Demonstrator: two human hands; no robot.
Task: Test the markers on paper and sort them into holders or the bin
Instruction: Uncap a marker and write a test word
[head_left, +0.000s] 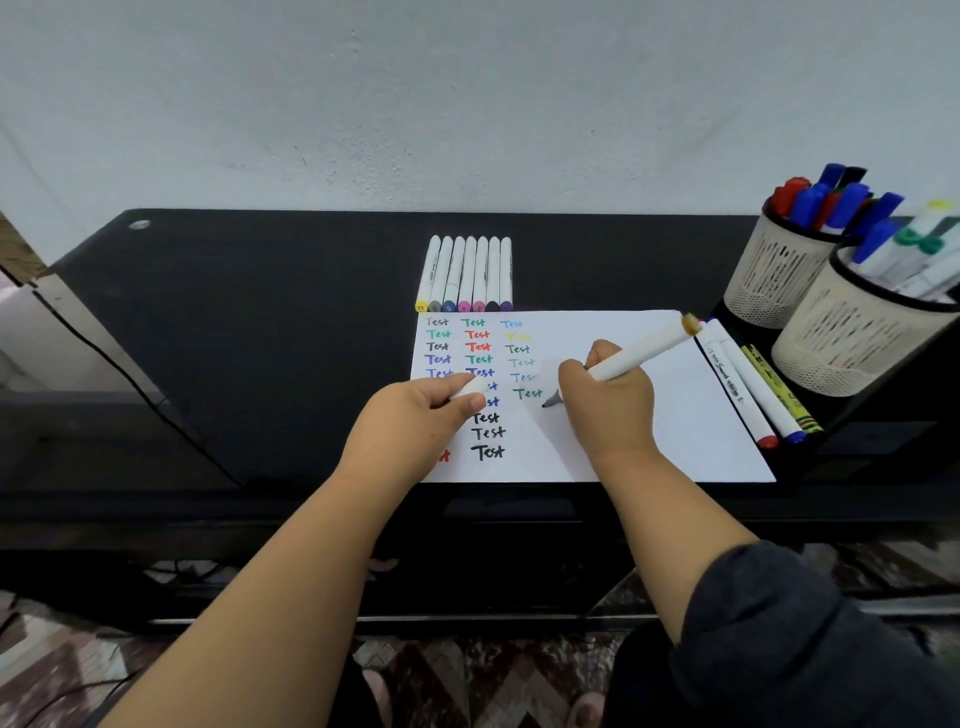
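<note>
Head view looks down on a black desk (234, 322) set against a pale wall, with a sheet of paper (649, 415) lying at its near edge, right of centre. A row of seven white markers (467, 273) lies side by side just beyond the far left corner of the paper, coloured ends toward the sheet; these are light, stiff plastic barrels, easy to lift one at a time by pinching mid-barrel. The left hand (410, 415) rests on the left part of the paper with its fingers curled round a white cap (467, 387), which partly hides the columns of the word "Test" written in several colours. The right hand (608, 400) grips a white marker (639, 351) low on the barrel, close to the dark tip, which touches or nearly touches the sheet just below the last green word of the third column; its far end points up toward the right. That low grip suits it: the barrel looks smooth and could slip in a loose hold, and the felt tip is the one soft part, so light pressure should do. The paper is thin and would slide on the desk, hence the steadying left hand. Along the right edge of the sheet lie three more markers (753, 389), well apart from the row. Two mesh holders (831, 332) stand at the far right corner, both stocked with capped markers. No bin is visible.
</note>
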